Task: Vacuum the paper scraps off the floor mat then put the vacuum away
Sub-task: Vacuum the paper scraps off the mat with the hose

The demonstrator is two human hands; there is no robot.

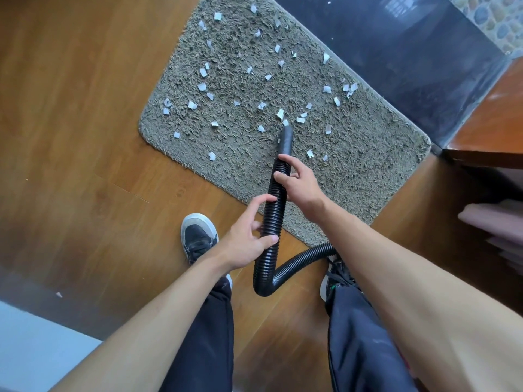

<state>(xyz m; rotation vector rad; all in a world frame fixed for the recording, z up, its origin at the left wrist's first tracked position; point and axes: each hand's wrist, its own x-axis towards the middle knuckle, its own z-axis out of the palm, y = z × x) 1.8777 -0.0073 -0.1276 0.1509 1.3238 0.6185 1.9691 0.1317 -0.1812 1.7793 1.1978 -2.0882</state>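
A grey shaggy floor mat [353, 176] lies on the wooden floor, strewn with several white paper scraps [202, 86]. A black ribbed vacuum hose [273, 216] runs up from between my feet, and its smooth nozzle [285, 140] rests on the mat near its near edge, right beside a scrap. My right hand [297, 183] is shut on the hose just behind the nozzle. My left hand [249, 236] grips the hose lower down. The vacuum body is out of view.
Wooden floor [85, 123] surrounds the mat. A dark glossy strip [396, 60] borders the mat's far side. A wooden furniture edge [489, 128] stands at the right. My two shoes [198, 236] are just short of the mat. One scrap [59, 294] lies on the floor at left.
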